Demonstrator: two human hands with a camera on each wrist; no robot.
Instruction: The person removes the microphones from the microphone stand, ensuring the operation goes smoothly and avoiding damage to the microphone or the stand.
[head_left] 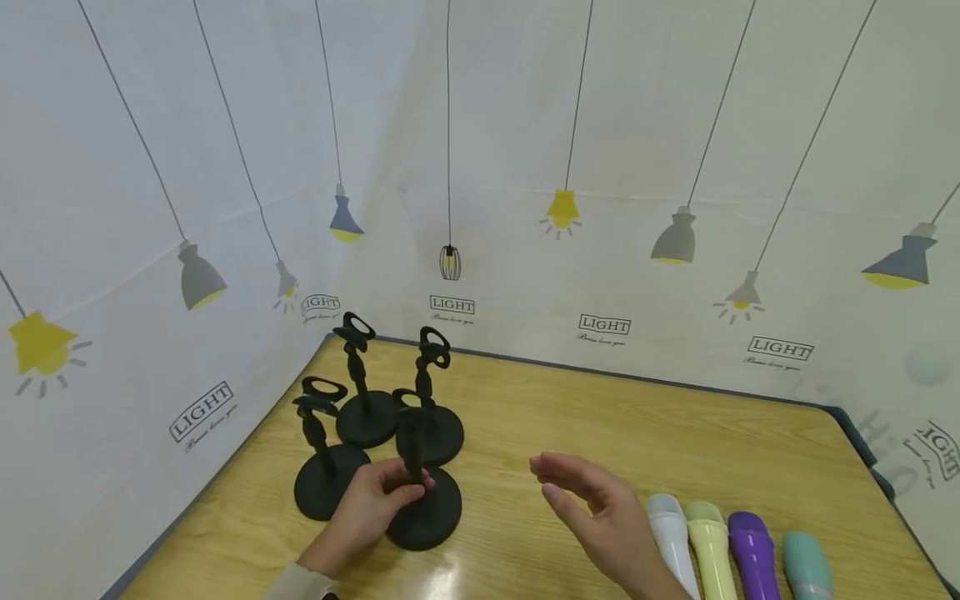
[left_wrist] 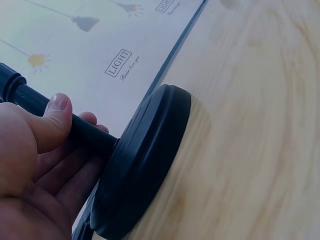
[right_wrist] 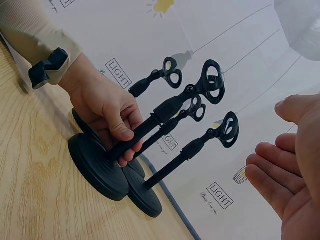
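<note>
My left hand point(head_left: 367, 510) grips the pole of the nearest black microphone stand point(head_left: 427, 517), low down near its round base. In the left wrist view the thumb lies along the pole point(left_wrist: 92, 134) and the fingers wrap behind it, just above the thick disc base point(left_wrist: 145, 165). The right wrist view shows this stand's double-ring clip point(right_wrist: 212, 82) at the top of the pole. To the right of the stand, my right hand point(head_left: 611, 525) hovers with nothing in it, its fingers loosely bent and the thumb apart.
Behind and left of the held stand are a left stand point(head_left: 330, 479), a far-left stand point(head_left: 366, 417) and a far-right stand point(head_left: 442, 437). A white microphone point(head_left: 670, 533), yellow one point(head_left: 711, 546), purple one point(head_left: 752, 550) and teal one point(head_left: 807, 567) lie at the right. Lamp-print cloth point(head_left: 510, 250) surrounds the table.
</note>
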